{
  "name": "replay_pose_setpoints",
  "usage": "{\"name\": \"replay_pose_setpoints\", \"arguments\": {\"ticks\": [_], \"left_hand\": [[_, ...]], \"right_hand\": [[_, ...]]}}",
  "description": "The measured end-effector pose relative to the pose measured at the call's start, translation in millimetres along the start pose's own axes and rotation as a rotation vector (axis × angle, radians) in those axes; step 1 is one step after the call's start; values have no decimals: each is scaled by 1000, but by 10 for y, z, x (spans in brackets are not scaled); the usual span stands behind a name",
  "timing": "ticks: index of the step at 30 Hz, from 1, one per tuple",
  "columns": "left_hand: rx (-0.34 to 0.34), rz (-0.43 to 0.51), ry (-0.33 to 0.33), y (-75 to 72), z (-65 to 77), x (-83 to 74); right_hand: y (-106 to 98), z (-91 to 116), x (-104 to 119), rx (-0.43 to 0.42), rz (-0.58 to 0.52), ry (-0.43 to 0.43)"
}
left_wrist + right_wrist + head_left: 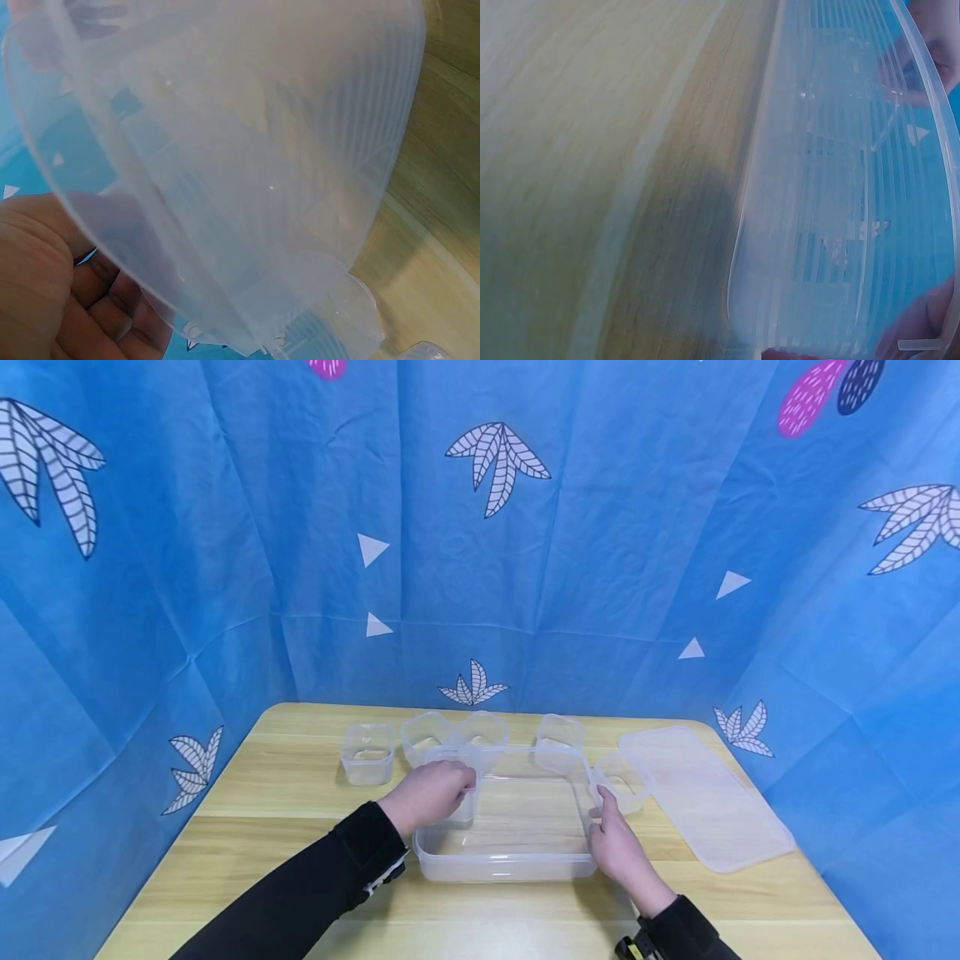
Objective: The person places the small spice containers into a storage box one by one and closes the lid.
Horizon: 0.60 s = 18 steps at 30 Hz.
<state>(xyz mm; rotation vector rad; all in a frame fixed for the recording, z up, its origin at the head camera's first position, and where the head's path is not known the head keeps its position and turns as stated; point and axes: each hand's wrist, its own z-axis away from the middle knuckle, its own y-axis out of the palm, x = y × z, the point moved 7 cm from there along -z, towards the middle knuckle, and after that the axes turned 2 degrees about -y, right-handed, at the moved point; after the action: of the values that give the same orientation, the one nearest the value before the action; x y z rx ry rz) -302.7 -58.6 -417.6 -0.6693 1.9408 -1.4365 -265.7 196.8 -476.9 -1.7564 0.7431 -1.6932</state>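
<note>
On my head feed, the large clear container [510, 867] sits mid-table, open side up, its broader span in this view running left to right. The left hand [430, 795] grips a small tub [467, 811] inside it at the left, mouth upward. The right hand [621, 853] lies at the right wall, index finger extended; whether it pinches the plastic, I can't tell. Five other tubs [367, 768] stand behind and beside, one just outside the right wall. To the right, the flat frosted lid [708, 802] slants, long axis from far left to near right, while wood-grain tabletop [247, 827] spreads widely leftward and before the front wall. A blue patterned cloth [615, 485] hangs behind.

My left wrist feed shows translucent plastic up close, finely ribbed, with a rounded rim; the fingers curl at lower left, partly seen through it.

On the right wrist feed, the container's ribbed wall stands along the right, its lower edge meeting pale, streaked wood. Part of the hand shows blurrily at lower right.
</note>
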Motion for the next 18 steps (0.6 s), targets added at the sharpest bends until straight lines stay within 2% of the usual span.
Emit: {"name": "replay_pose_setpoints", "arguments": {"ticks": [5, 12, 18], "left_hand": [[0, -6, 2, 38, -2, 10], [37, 12, -35, 89, 5, 35], [48, 2, -41, 119, 8, 42]], "right_hand": [[-3, 5, 3, 2, 2, 2], [3, 6, 3, 8, 0, 5], [5, 3, -10, 3, -6, 4]]}}
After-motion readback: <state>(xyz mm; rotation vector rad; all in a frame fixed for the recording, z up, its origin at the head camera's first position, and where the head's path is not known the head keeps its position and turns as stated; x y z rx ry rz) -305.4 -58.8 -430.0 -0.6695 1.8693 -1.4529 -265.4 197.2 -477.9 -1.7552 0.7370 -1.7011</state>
